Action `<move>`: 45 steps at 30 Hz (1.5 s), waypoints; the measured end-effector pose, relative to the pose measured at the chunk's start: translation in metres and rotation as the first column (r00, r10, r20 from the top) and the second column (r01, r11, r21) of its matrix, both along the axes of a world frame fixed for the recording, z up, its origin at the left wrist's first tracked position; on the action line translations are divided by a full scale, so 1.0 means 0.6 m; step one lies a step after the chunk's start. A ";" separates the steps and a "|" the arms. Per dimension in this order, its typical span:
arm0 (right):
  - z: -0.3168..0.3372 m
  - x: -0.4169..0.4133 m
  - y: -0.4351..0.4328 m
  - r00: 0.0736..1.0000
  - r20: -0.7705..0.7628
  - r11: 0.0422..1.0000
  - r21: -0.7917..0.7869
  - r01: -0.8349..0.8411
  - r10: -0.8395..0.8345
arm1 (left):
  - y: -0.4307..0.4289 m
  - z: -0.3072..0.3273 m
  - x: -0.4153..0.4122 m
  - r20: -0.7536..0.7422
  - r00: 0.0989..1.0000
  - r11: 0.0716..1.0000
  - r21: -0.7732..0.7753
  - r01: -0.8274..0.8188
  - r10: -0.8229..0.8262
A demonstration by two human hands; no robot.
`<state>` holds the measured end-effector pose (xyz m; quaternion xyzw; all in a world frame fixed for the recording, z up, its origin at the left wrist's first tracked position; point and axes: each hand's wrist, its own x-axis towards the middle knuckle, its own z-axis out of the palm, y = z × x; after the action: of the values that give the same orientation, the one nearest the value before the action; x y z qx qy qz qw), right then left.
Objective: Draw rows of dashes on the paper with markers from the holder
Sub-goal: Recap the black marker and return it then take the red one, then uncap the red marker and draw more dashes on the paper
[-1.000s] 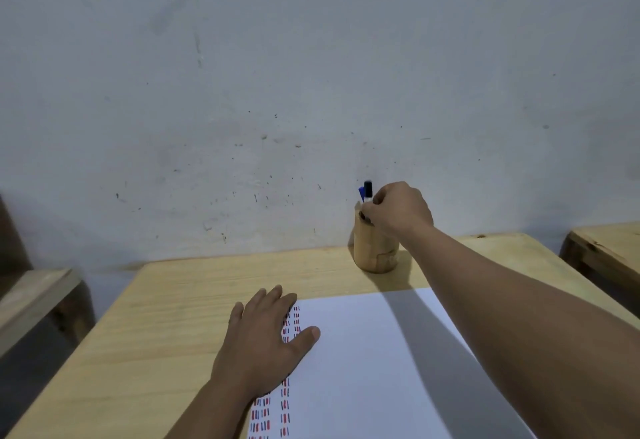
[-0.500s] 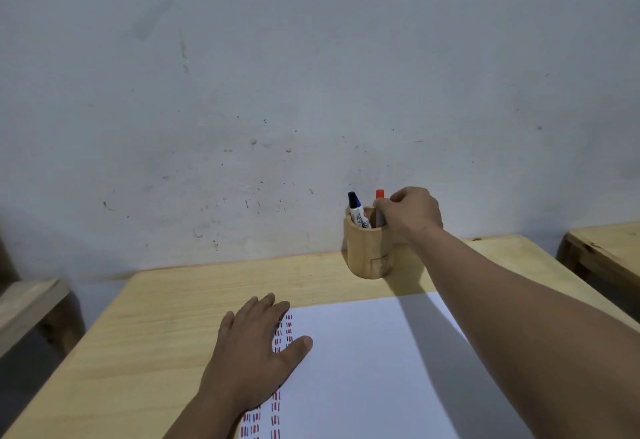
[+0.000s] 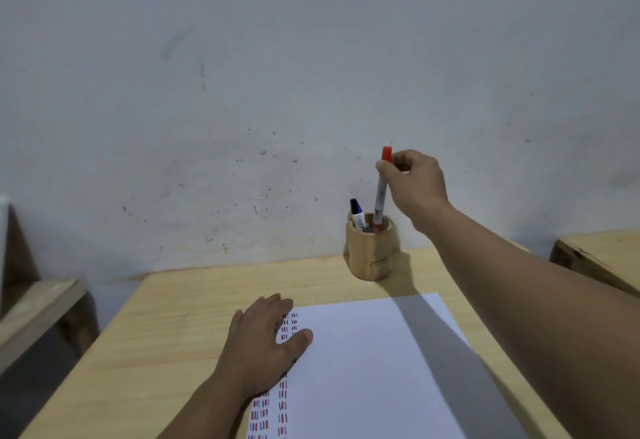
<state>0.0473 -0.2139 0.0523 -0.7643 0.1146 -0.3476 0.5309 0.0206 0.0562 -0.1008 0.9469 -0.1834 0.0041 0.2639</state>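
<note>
A round wooden holder point(image 3: 370, 253) stands at the far edge of the wooden desk point(image 3: 166, 334), against the wall. My right hand point(image 3: 414, 182) grips a red-capped marker point(image 3: 381, 193) near its cap; the marker is upright and lifted, with its lower end still inside the holder's mouth. A black-capped marker point(image 3: 356, 215) leans in the holder beside it. White paper point(image 3: 363, 369) lies on the desk with columns of red, blue and black dashes along its left side. My left hand point(image 3: 266, 341) rests flat on the paper's left edge, covering part of the dashes.
A grey, speckled wall rises right behind the desk. Another wooden desk corner point(image 3: 595, 258) sits to the right, and a wooden bench or desk point(image 3: 38, 310) to the left, with gaps of floor between them.
My right hand went from reaching into the holder to pinching the red-capped marker and raising it most of the way out. The left hand stayed flat on the paper.
</note>
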 end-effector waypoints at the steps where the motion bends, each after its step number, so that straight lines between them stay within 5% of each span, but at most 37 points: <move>1: 0.015 -0.014 0.008 1.000 0.028 0.999 -0.043 -0.012 0.013 | 0.000 0.006 -0.002 -0.022 1.000 0.999 -0.049 -0.008 0.007; 7: 0.041 -0.094 0.077 0.981 -0.006 0.917 -0.353 -0.185 0.195 | -0.016 0.091 -0.027 -0.030 0.999 0.939 -0.341 -0.033 0.025; 13: -0.011 -0.160 0.140 0.928 -0.237 0.766 -0.524 -0.372 0.288 | -0.042 0.210 -0.076 0.009 0.999 0.732 -0.679 0.045 -0.053; 19: -0.023 -0.224 0.163 0.903 -0.267 0.717 -0.549 -0.430 0.337 | -0.029 0.227 -0.130 0.074 0.994 0.700 -0.706 0.112 -0.085; 25: -0.031 -0.258 0.155 0.896 -0.299 0.741 -0.506 -0.441 0.328 | -0.005 0.206 -0.155 0.031 0.997 0.809 -0.582 0.080 -0.076; 29: -0.045 -0.273 0.157 0.997 -0.060 0.744 -0.663 -0.077 0.049 | -0.007 0.200 -0.163 0.044 0.998 0.740 -0.672 -0.001 0.042; 31: -0.047 -0.279 0.161 1.000 -0.009 0.839 -0.544 -0.010 0.007 | -0.008 0.198 -0.164 0.027 0.995 0.686 -0.726 -0.048 0.099; 34: -0.038 -0.287 0.169 0.971 -0.156 0.979 -0.063 -0.193 0.181 | -0.010 0.199 -0.172 -0.004 0.997 0.631 -0.774 -0.049 0.072; 37: -0.026 -0.297 0.176 0.895 -0.144 0.844 0.423 -0.330 0.422 | -0.018 0.195 -0.181 -0.012 1.000 0.664 -0.747 -0.016 0.010; 40: -0.026 -0.291 0.179 0.874 -0.078 0.752 0.551 -0.363 0.479 | -0.023 0.186 -0.180 0.016 1.000 0.731 -0.682 0.023 -0.016; 45: -0.035 -0.279 0.182 0.882 -0.082 0.765 0.538 -0.353 0.464 | -0.024 0.182 -0.174 0.074 0.997 0.810 -0.583 0.068 -0.030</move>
<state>-0.1202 -0.1046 0.0311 -0.6354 0.0874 -0.0976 0.7610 -0.0839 0.0418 0.0085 0.8143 -0.2057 0.0824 0.5364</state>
